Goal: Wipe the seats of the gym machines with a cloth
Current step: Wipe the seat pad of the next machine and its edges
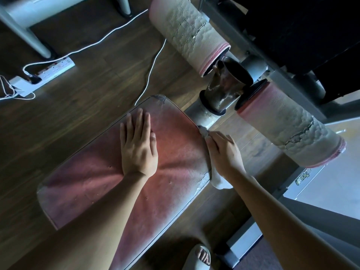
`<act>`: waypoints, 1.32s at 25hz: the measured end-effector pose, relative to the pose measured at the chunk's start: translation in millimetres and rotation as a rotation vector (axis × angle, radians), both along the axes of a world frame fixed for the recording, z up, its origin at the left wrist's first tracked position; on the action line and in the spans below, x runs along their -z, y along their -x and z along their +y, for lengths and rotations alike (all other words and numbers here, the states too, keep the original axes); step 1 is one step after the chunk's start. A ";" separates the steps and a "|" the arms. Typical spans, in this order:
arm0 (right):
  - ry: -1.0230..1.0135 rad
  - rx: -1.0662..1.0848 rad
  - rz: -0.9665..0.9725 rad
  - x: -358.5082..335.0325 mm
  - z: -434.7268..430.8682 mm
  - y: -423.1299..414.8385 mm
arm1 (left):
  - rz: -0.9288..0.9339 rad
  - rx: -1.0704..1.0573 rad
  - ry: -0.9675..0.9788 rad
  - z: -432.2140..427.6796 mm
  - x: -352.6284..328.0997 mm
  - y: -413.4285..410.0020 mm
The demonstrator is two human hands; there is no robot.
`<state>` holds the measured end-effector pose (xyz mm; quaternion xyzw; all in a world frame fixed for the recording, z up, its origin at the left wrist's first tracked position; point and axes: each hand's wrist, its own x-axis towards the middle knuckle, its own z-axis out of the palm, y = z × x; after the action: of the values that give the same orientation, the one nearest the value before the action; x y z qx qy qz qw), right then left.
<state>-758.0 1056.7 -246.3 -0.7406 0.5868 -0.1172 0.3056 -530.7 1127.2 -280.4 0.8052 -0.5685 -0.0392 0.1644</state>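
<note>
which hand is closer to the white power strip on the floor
Left. The left hand lies flat on the red seat, toward the power strip; the right hand holds the cloth at the seat's opposite edge.

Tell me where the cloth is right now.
In the head view, the cloth is under the right hand, pressed against the right edge of the red seat, near the grey frame tube.

Resting the left grip (138, 149) flat, fingers straight, on the worn red seat (93, 184) and holding a pale cloth (219, 181) in the right grip (224, 151) against the seat's right edge (cracked near the corner), close to two peeling roller pads (292, 133), over a wooden floor (87, 108).
</note>
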 end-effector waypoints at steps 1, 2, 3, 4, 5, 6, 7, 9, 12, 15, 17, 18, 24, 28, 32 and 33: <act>0.019 -0.005 0.007 -2.3 -6.9 -12.4 | -0.002 -0.002 0.006 -0.8 0.5 -0.9; 0.030 -0.015 0.027 -4.5 -13.0 -20.8 | -0.006 -0.005 0.012 -1.5 1.4 -2.7; 0.031 -0.030 0.064 -6.3 -16.1 -21.3 | -0.007 -0.005 0.019 -1.6 2.0 -3.3; 0.028 -0.055 0.112 -9.1 -15.0 -14.7 | -0.006 -0.004 0.028 -1.3 1.3 -2.1; 0.022 -0.087 0.156 -13.9 -11.4 -5.8 | -0.008 -0.004 0.038 -1.2 -0.4 -1.5; 0.025 -0.115 0.189 -21.3 -5.1 3.7 | -0.007 -0.003 0.046 -1.6 -3.4 -1.9; 0.042 -0.131 0.199 -29.5 0.6 10.5 | 0.003 -0.001 0.052 -3.0 -6.3 -4.3; 0.118 -0.134 0.147 -39.9 -0.8 1.8 | 0.012 0.020 0.045 -4.2 -11.5 -17.6; 0.170 -0.165 0.031 -39.6 -37.2 -55.9 | -0.026 0.169 0.064 -0.1 -9.3 -42.2; 0.094 -0.169 0.088 -20.9 -56.2 -97.7 | -0.027 0.213 0.082 0.1 -1.5 -48.3; 0.002 -0.063 0.083 -17.6 -53.5 -91.4 | -0.005 0.213 0.066 0.1 -2.2 -44.6; -0.023 -0.027 0.071 -20.3 -48.5 -81.9 | -0.002 0.219 0.057 -0.5 -3.1 -44.2; -0.044 -0.062 0.044 -19.3 -47.8 -61.5 | 0.016 0.214 0.035 -1.6 -2.8 -44.0; -0.022 -0.106 -0.024 -12.6 -64.6 -84.5 | 0.023 0.207 0.036 -3.0 -5.0 -45.6; 0.042 -0.072 0.003 -19.8 -23.9 -44.9 | 0.029 0.205 0.021 -3.1 -5.9 -44.0; 0.039 -0.070 0.026 -21.5 -16.2 -37.2 | 0.030 0.204 0.019 -3.0 -6.0 -44.1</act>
<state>-720.9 1040.5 -224.8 -0.7678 0.5623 -0.1081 0.2874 -486.7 1124.2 -274.4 0.7409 -0.6453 -0.0622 0.1756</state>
